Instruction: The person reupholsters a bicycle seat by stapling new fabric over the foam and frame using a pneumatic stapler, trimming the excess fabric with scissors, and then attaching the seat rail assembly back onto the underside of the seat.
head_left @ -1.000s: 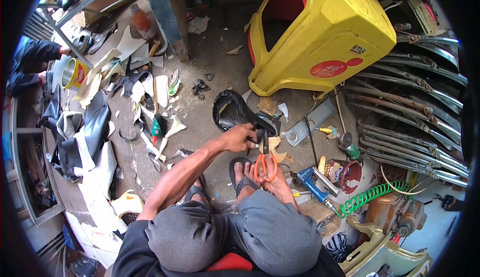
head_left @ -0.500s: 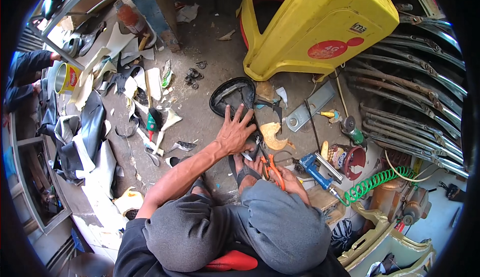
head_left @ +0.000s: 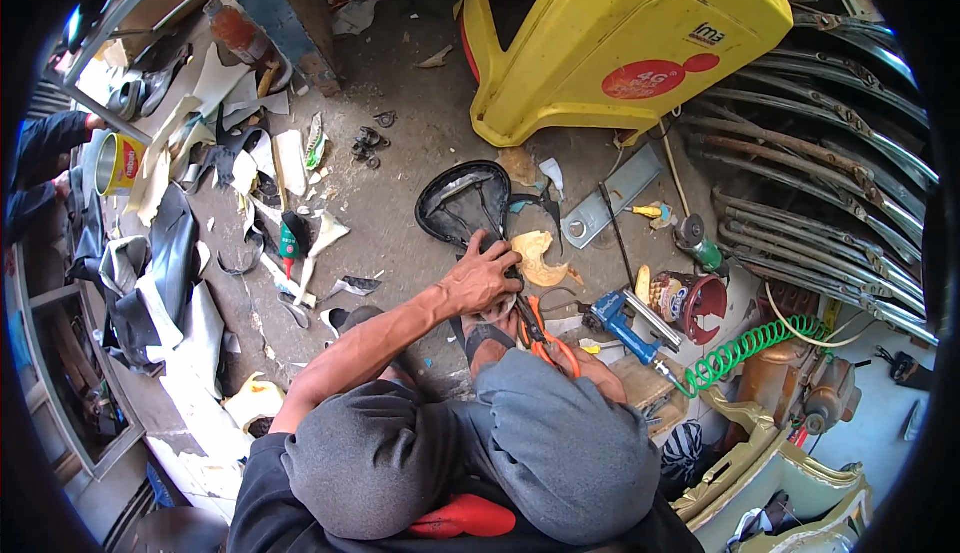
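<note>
Exposure is held mid-bright; floor [head_left: 370,218] is lit softly and fairly evenly around the hands [head_left: 480,281]. Upper left rim is blown out to white-blue, where daylight seems to be let in. Top centre is left dim; the opening of the yellow stool [head_left: 630,48] is sunk in shadow. Glare is thrown off the metal tubes [head_left: 815,288] at right. Centre is rendered reasonably sharp, rim softer. Corners are blacked out by the fisheye circle, blue-fringed; metal frame [head_left: 122,453] at left is bent and smeared.
</note>
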Tool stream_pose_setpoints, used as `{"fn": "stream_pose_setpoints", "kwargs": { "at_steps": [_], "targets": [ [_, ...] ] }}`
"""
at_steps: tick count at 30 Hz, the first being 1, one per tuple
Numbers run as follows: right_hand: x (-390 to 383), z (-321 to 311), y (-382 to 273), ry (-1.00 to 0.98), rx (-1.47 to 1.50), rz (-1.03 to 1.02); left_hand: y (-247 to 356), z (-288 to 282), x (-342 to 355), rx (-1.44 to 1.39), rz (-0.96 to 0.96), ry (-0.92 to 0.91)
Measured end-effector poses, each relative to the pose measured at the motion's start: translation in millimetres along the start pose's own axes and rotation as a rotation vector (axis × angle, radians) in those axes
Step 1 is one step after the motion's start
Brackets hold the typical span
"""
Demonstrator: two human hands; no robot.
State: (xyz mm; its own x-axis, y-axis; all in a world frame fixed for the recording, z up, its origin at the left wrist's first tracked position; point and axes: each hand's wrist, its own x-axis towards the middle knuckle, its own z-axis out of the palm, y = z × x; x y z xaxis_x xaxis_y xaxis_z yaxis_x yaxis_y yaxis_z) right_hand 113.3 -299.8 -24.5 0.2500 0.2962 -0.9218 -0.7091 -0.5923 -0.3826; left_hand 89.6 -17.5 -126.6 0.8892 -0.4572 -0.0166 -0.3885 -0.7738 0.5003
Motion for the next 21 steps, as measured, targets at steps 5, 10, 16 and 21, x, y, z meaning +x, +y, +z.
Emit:
{"fn": "stream_pose_setpoints", "kwargs": {
  "at_steps": [5,10,16,21],
  "targets": [
    [-3.7,0.1,-0.1,-0.026,0.043,0.039,6.2,-1.4,-9.1,-0.129,0.101,0.122],
    [-0.2,0.8,6.5,0.023,-0.069,0.169,-3.4,18.3,1.1,-0.306,0.107,0.170],
    [-1.5,-5.7,39.0,0.301,-0.775,-0.135,-1.9,6.9,15.5,-0.570,-0.185,0.136],
    [2.4,7.5,45.1,0.512,-1.057,-0.526,-7.2,-2.8,24.9,-0.551,-0.199,0.103]
  ]
}}
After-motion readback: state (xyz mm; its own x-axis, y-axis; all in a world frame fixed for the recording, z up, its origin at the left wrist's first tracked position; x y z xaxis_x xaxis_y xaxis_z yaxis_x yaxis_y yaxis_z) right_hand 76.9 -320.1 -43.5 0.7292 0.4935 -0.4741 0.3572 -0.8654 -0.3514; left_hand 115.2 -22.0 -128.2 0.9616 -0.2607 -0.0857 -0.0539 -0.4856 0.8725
